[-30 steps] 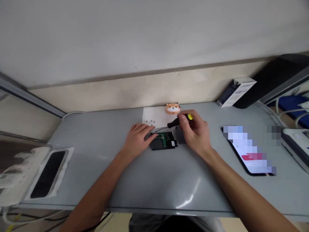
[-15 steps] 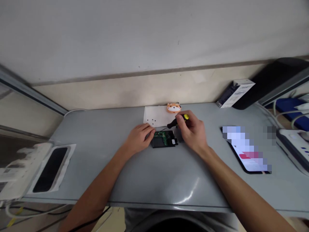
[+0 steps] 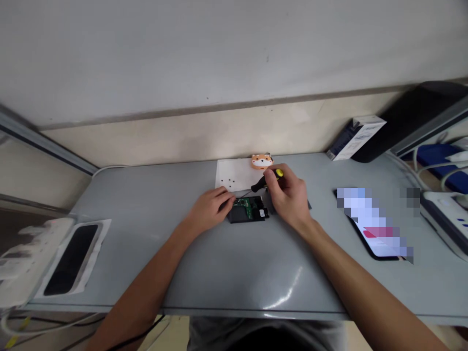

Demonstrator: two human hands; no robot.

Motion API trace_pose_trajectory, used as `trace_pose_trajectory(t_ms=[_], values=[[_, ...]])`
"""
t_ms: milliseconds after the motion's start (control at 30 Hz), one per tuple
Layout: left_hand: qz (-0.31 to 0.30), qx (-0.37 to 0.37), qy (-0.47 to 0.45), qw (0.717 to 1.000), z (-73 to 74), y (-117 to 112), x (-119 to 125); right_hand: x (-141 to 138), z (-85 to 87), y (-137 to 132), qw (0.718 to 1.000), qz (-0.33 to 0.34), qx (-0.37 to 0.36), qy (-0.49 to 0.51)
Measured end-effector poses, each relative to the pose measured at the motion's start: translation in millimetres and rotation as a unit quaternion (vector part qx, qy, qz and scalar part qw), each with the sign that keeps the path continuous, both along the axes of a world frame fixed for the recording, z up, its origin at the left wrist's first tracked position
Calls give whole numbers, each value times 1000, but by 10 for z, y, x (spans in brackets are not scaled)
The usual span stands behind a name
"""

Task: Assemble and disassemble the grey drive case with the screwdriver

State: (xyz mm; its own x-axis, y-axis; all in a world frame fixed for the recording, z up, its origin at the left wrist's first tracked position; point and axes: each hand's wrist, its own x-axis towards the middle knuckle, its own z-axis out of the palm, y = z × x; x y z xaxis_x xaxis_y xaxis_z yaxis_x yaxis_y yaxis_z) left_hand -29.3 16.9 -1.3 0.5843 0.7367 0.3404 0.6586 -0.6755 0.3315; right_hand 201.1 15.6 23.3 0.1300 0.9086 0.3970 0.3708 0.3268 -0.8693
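My right hand (image 3: 290, 197) is closed around a screwdriver (image 3: 259, 185) with a black handle and yellow end. Its thin shaft slants down to the left, toward the upper left part of a small black device with an exposed green circuit board (image 3: 249, 209). Where exactly the tip rests is too small to tell. My left hand (image 3: 211, 209) grips the device's left edge, its fingers curled against it. Under and beside my right hand lies a dark flat piece (image 3: 309, 205), mostly hidden. Behind the device, several tiny dark screws (image 3: 229, 181) lie on white paper (image 3: 239, 168).
An orange animal-faced case (image 3: 262, 161) sits on the paper's back edge. To the right are a lit phone (image 3: 373, 229), a carton (image 3: 354, 139) and a power strip (image 3: 446, 219). At left, a dark phone (image 3: 71, 261) lies beside another power strip (image 3: 40, 253).
The view has shifted slightly. My right hand and the screwdriver have moved a little left, showing the dark flat piece's right end. My left hand keeps its place on the device.
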Motion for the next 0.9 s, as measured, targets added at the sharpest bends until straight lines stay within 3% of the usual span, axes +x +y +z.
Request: trace_pose_trajectory(t_ms=[233, 333, 567, 700, 800, 900], values=[[6, -10, 2, 1000, -41, 2, -13, -20, -16, 11, 1000, -18, 2, -1], [10, -12, 2, 1000, -51, -2, -5, -29, 1, 29, 1000, 5, 4, 6], [10, -16, -5, 1000, -38, -4, 19, -99, 273, 192, 980, 194, -2, -38], [10, -12, -8, 1000, -32, 10, 7, -164, 411, 254, 963, 260, -1, -70], [7, -14, -13, 1000, -36, 21, -4, -233, 389, 253, 967, 253, 26, -34], [1, -22, -19, 1000, -46, 30, -15, -318, 262, 252, 974, 210, 28, 82]])
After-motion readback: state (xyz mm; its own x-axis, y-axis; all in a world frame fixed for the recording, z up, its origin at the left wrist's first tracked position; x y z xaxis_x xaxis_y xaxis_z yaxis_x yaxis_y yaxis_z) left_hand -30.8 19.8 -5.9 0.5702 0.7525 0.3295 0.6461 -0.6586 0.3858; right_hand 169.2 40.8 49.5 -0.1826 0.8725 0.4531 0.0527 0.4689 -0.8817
